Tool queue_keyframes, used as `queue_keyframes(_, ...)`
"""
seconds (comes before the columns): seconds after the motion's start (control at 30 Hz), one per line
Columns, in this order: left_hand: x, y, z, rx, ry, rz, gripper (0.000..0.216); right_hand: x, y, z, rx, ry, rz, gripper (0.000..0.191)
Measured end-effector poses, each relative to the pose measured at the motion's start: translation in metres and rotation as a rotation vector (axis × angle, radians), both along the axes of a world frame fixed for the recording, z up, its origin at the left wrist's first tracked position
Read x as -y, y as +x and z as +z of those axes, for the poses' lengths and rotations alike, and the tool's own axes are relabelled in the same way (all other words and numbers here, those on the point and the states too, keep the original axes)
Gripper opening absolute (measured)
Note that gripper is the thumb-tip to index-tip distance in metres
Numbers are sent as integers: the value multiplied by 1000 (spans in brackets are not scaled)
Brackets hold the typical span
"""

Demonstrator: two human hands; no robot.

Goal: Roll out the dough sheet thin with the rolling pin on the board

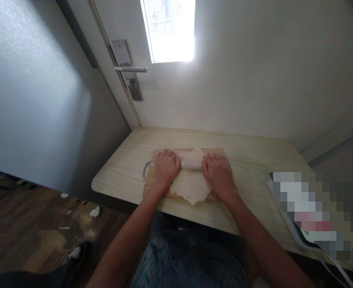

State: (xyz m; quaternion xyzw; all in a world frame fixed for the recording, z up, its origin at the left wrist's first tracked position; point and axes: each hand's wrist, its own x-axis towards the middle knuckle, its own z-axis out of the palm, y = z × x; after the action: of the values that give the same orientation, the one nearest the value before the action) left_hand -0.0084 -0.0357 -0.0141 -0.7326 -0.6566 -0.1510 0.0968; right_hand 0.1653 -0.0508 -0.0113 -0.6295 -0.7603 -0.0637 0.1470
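Observation:
A thin, ragged-edged sheet of dough [191, 186] is spread over a wooden cutting board [150, 188], its near edge hanging past the board. Across the dough lies a pale rolling pin [191, 165], of which only the middle shows. My left hand [166, 166] is closed over the pin's left end, and my right hand [219, 172] over its right end. Both palms face down and hide the pin's ends. A metal handle [146, 170] sticks out from the board's left side.
The board rests on a light wood table [254, 160] against a door with a lever handle [131, 69]. At the table's right lies a partly blurred-out object [284, 212] with a white cable. White scraps [95, 212] lie on the floor at left, near a shoe [77, 254].

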Motion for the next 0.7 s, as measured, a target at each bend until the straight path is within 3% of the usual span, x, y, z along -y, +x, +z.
queue_keyframes(0.7,2,1,-2,16,55,7,35,2,-1,-2,-24,35,5,41)
